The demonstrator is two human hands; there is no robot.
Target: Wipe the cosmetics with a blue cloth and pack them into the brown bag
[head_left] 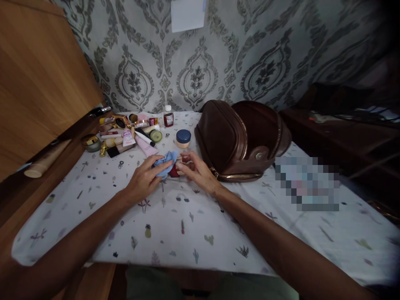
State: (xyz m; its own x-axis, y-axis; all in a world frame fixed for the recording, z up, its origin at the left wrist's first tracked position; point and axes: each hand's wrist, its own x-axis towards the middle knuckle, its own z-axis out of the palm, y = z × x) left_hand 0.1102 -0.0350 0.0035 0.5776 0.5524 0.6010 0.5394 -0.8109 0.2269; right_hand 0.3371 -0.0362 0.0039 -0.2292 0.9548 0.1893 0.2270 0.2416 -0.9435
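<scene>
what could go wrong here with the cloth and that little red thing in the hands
The small red item is mostly hidden between the left hand and right hand, so it may slip from the blue cloth. The blue-lidded jar stands just behind and might get knocked.

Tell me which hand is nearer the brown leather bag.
Right. The right hand lies just left of the brown leather bag, nearly touching its base; the left hand, on the blue cloth, sits farther left.

blue cloth (165,161) | crumpled | over small dark-red item (174,171) | on tablecloth
</scene>
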